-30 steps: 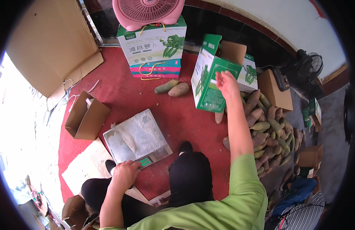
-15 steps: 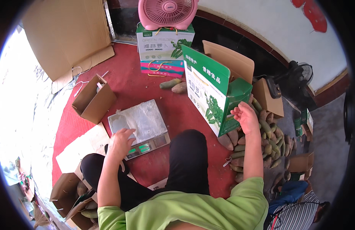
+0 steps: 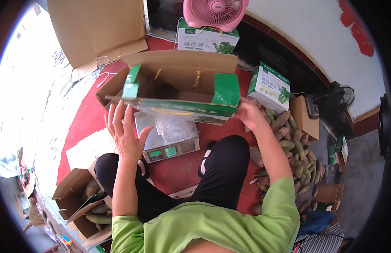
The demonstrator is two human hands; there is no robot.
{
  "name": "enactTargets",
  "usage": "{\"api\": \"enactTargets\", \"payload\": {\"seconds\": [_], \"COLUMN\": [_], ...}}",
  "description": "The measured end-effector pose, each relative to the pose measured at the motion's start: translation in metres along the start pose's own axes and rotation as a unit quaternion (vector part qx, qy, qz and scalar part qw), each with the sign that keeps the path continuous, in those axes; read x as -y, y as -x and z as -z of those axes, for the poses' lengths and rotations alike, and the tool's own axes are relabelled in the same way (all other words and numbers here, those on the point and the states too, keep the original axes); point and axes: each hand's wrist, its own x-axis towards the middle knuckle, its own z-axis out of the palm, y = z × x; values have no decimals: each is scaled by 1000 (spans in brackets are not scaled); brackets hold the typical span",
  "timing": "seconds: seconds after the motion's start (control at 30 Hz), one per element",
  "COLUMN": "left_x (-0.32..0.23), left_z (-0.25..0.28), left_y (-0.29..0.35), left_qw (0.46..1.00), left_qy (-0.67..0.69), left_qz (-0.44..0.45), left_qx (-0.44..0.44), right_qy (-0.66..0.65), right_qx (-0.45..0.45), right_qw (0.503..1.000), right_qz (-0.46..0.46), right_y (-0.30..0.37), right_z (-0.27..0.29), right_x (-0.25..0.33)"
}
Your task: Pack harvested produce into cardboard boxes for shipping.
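An open-topped green and white carton (image 3: 166,110) with yellow cord handles hangs tilted over the scale, its brown inside showing with nothing in it that I can see. My right hand (image 3: 249,114) grips the carton at its right front corner. Beside the left end of its near edge, my left hand (image 3: 125,130) is raised with the fingers spread; whether the fingertips touch the edge is unclear. Under the carton is a digital scale (image 3: 151,145) with a lit green display, and a crumpled clear plastic sheet (image 3: 174,130) lies on its pan. The carton hides the scale's far part.
Green and pinkish radishes (image 3: 299,149) are heaped at the right. A closed green and white box (image 3: 269,86) stands behind them. Farther back, a pink fan (image 3: 216,10) sits on another box (image 3: 195,40). Open cardboard boxes (image 3: 75,192) with radishes stand at lower left.
The carton has moved from the right to over the scale, with its open top now facing me. My right hand has taken hold of its corner. My left hand has risen toward it.
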Motion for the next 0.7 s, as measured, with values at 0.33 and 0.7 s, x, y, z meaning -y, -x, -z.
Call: {"api": "enactTargets", "payload": {"seconds": [0.33,0.7], "left_x": [-12,-24], "left_z": [-3,-18], "left_y": [9,13], "left_qw": [990,961], "left_qy": [-7,-61], "left_qz": [-72,34], "left_qx": [120,267], "right_qy": [48,-65], "right_qx": [132,-11], "right_qw": [982,998], "right_qz": [-124,-14], "right_y": [-95,-87], "right_z": [24,53], "right_x": [-85,-149]}}
